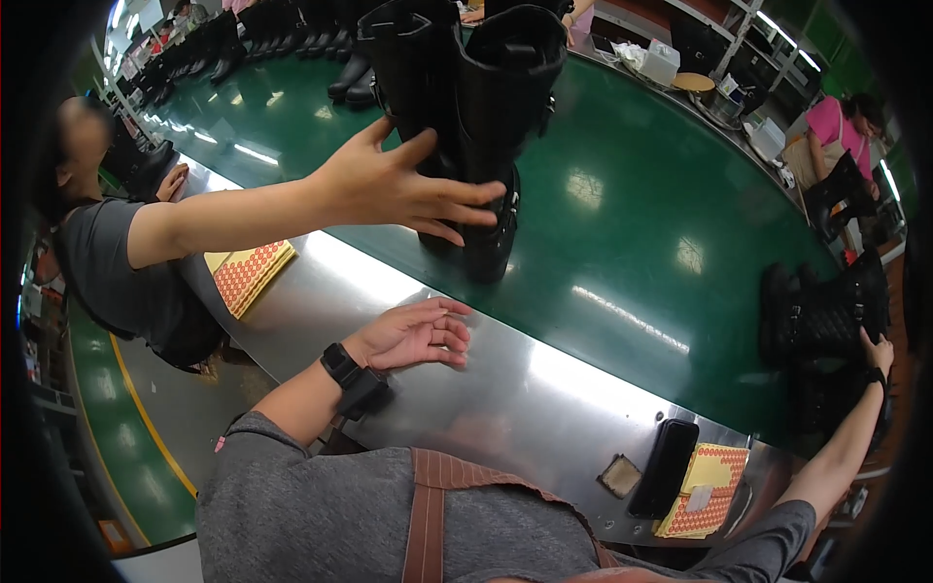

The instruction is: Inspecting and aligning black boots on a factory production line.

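My left hand (413, 335), a dark band on its wrist, hovers over the metal table edge. Its fingers are loosely curled and apart, with nothing in them. At the far right, my right hand (878, 352) grips a black quilted boot (826, 311), one of a group there; its fingers are partly hidden. A pair of tall black boots (471, 107) stands on the green surface ahead. Against these boots, a co-worker's hand (423, 185) spreads its fingers, reaching in from the left.
The green belt (622, 223) runs beyond the metal ledge (486, 379). A black phone (665, 468), a small square pad (619, 476) and patterned yellow-red cards (709, 491) lie near me. More cards (251, 277) lie left. A person in pink (826, 121) holds boots across the belt.
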The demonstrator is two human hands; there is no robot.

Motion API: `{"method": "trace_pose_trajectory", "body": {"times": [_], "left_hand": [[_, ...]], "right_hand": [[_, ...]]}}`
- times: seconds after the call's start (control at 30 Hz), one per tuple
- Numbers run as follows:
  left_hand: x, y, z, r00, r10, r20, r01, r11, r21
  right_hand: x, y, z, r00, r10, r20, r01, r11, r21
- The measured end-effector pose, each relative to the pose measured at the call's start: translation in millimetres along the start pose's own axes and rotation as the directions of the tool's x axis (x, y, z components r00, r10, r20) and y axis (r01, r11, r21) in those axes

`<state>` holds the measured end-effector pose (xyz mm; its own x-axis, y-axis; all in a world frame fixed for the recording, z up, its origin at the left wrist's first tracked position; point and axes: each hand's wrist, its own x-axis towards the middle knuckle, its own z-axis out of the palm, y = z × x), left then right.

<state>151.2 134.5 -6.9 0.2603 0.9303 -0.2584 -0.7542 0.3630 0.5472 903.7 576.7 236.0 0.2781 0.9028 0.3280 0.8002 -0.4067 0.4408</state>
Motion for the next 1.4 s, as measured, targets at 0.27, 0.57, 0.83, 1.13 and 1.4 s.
{"method": "trace_pose_trajectory", "body": {"times": [0.27, 0.57, 0.83, 1.13, 1.4], "left_hand": [[0.0, -1.1, -3.7, 0.999, 0.019, 0.049, -0.020, 1.000, 0.024], [0.4, -8.6, -11.3, 0.993, 0.095, 0.071, -0.102, 0.990, 0.101], [-24.5, -28.5, 83.0, 0.771, 0.515, 0.374, -0.493, 0.112, 0.863], [-60.8, -73.8, 131.7, 0.403, 0.730, 0.552, -0.523, -0.312, 0.793], [-78.6, -50.2, 78.1, 0.679, 0.645, 0.349, -0.527, 0.098, 0.844]], "right_hand": [[-12.4, -26.5, -11.5, 0.916, -0.236, -0.326, 0.327, 0.908, 0.263], [-177.1, -139.5, -181.6, 0.775, -0.273, -0.570, 0.493, 0.825, 0.276], [-313.6, -110.6, -308.1, 0.769, -0.262, -0.583, 0.541, 0.753, 0.375], [-574.6, -144.4, -382.4, 0.274, -0.569, -0.775, 0.896, -0.143, 0.421], [-570.6, -131.0, -279.1, 0.631, 0.060, -0.773, 0.751, -0.295, 0.590]]}}
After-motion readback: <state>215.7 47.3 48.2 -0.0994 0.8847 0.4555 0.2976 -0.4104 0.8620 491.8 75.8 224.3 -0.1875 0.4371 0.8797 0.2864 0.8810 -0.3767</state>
